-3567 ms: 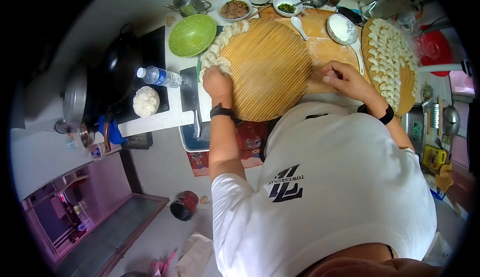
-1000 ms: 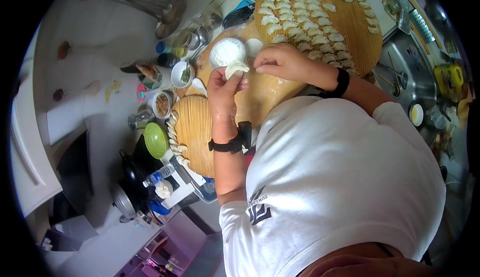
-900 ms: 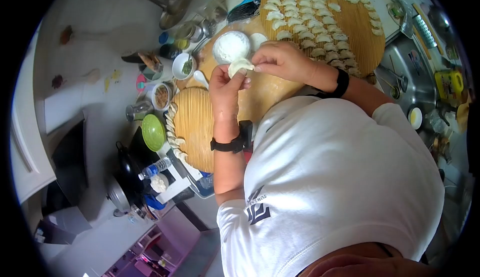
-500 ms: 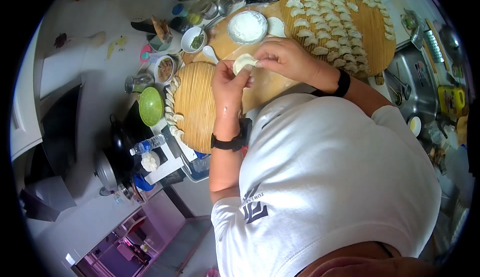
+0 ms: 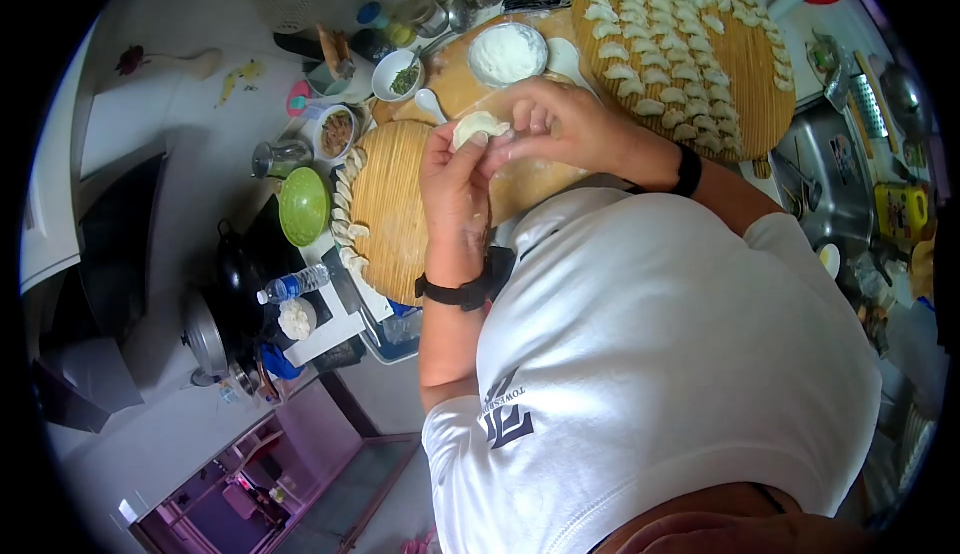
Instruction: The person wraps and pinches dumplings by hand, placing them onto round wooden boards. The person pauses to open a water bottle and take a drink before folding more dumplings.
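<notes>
In the head view, the left hand (image 5: 453, 166) pinches a folded dumpling (image 5: 479, 127); the right hand (image 5: 572, 126) is at its end, grip unclear. Shaped dumplings (image 5: 650, 108) line two round boards (image 5: 398, 194); whether this one is sealed cannot be told.

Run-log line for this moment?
left hand: holds dumpling; right hand: at dumpling's edge; round boards: more dumplings on both
</notes>
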Available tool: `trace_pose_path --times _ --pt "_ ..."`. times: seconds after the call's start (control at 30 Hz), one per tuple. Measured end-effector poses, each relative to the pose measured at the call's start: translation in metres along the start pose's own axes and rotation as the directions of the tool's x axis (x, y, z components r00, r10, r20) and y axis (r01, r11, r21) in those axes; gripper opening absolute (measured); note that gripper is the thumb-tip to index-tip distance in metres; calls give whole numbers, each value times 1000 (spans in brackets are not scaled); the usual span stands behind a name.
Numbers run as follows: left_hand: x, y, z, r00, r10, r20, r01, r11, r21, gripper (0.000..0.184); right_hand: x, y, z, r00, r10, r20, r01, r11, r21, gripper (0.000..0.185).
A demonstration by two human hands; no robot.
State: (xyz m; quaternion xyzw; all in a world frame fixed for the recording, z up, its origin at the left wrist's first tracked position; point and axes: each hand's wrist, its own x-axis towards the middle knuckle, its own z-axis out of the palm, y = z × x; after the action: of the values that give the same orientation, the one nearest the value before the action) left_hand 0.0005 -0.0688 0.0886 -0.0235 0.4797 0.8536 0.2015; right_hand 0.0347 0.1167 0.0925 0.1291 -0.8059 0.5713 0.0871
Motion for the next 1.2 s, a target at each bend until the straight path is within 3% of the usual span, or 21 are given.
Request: trace_pose_path --times 0.13,0.4,0.6,0.83,0.9,1.0,1.03,1.1,1.2 --pt "0 6 -3 998 -33 44 34 999 -14 20 7 15 -5 993 -100 -66 104 993 63 19" --pt "8 10 3 995 -76 61 71 994 78 19 21 15 -14 974 -222 50 223 974 -33 15" --pt "13 7 9 997 -71 41 64 988 144 23 26 16 -16 945 -328 0 325 937 -125 11" --pt "18 4 2 992 -115 54 118 991 -63 23 27 16 -14 948 -318 -9 310 930 -196 11" --pt "18 6 2 992 -112 50 115 990 -83 22 28 11 -15 978 -197 66 203 975 -94 15" --pt "17 8 5 997 -80 9 80 986 -149 21 27 13 -13 989 -146 38 147 989 -10 20" --pt "16 9 3 996 -80 26 82 987 -135 21 29 17 -12 989 -145 39 146 989 -9 20" --pt "16 9 1 996 -82 42 86 989 -123 20 35 23 -13 955 -296 -5 295 954 -59 21" --pt "16 9 1 991 -113 72 119 990 -81 21 35 19 -18 963 -268 33 270 960 -70 18"
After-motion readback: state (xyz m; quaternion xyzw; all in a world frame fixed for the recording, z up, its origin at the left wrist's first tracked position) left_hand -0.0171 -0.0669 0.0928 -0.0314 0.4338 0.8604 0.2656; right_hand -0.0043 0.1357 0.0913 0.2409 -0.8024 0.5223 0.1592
